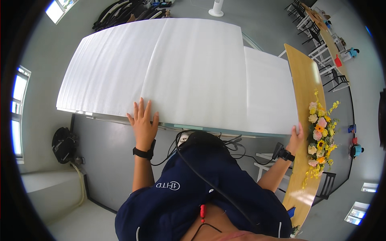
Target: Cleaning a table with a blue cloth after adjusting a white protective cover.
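Observation:
My left hand lies open, fingers spread, on the near edge of a white sheet covering a table, toward its left part. The sheet is in overlapping sections; a lower panel shows at the right. My right hand holds the near right corner of that panel, beside a long light wood table. Under the white sheets a glass edge shows along the near side. Black cables hang below it, partly hidden by my body. I wear a dark watch on each wrist.
A flower arrangement lies along the wood table at right. A black chair stands beneath it. More chairs line another table at back right. A black bag is at the left wall, dark items and a white fan at the back.

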